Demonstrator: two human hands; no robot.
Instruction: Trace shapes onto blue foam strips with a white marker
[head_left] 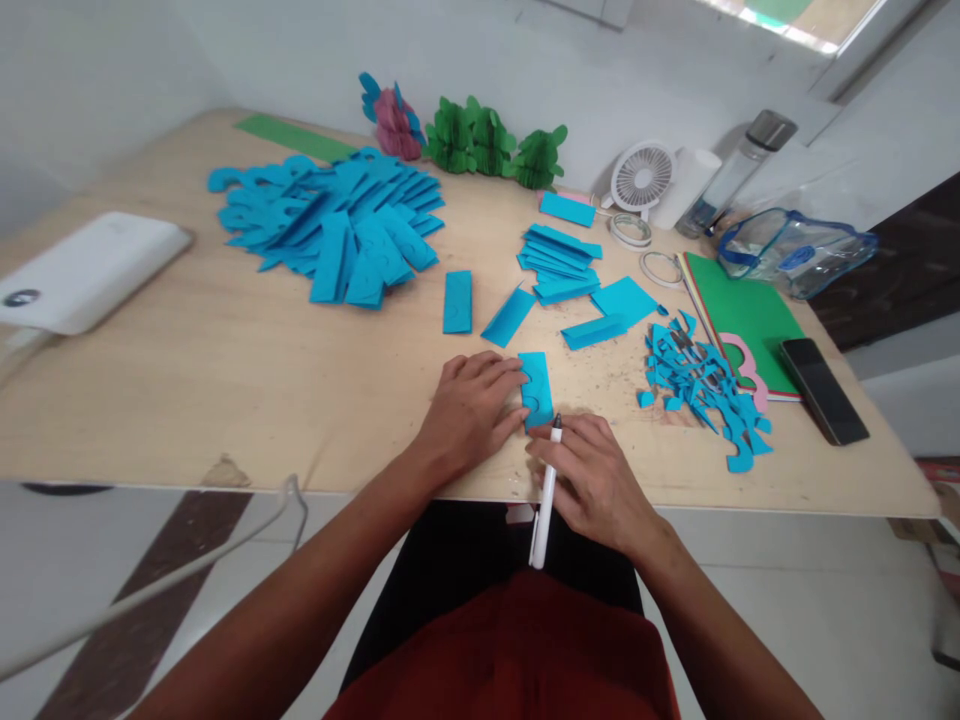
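Observation:
A small folded blue paper (pixel 536 385) lies in front of me near the table's front edge, with a curved pencil-like outline on it. My left hand (pixel 474 408) rests at its left side, fingers curled and closed on its edge. In my right hand (pixel 596 475) a white pen (pixel 548 490) is held between the fingers, its dark tip pointing up and away from me. Fingertips of that same hand touch the paper's lower right corner. Just beyond lie two more folded blue strips (pixel 458 302).
Further off are a large blue paper heap (pixel 330 220), a smaller stack (pixel 559 262), and green paper shapes (pixel 487 140). To the right are blue scraps (pixel 697 370), a green sheet stack (pixel 750 320), a phone (pixel 823 390) and a fan (pixel 643 178). A white power bank (pixel 97 265) sits left.

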